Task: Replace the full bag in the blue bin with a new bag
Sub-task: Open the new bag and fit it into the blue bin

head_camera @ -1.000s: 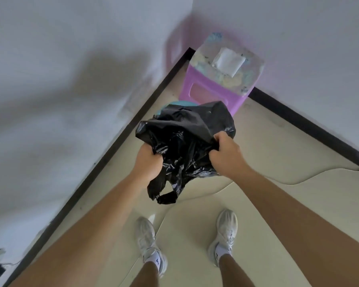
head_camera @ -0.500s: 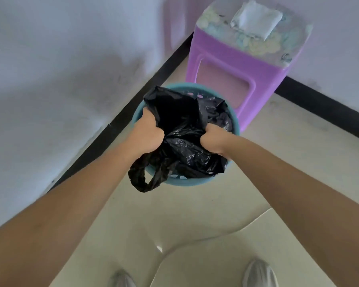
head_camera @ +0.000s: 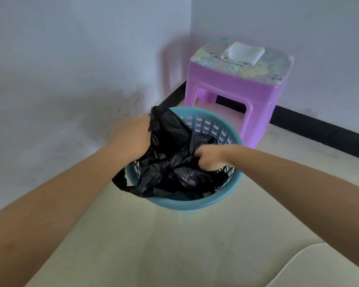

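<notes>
A round blue bin point(head_camera: 197, 204) with perforated walls stands on the floor by the wall corner. A crumpled black plastic bag point(head_camera: 170, 162) lies inside it, one handle loop hanging over the left rim. My left hand point(head_camera: 131, 137) grips the bag's edge at the bin's left rim. My right hand point(head_camera: 209, 158) is closed on the bag's plastic inside the bin, toward the right side. The far inner wall of the bin is bare.
A purple plastic stool point(head_camera: 236, 88) stands just behind the bin in the corner, with a folded white cloth point(head_camera: 243, 52) on its patterned top. White walls with a black skirting board point(head_camera: 319, 125) close off left and back. Pale floor spreads in front.
I have leaned in closer and lower. The bag has gone down into the bin, and my hands have spread apart, left toward the rim, right deeper inside.
</notes>
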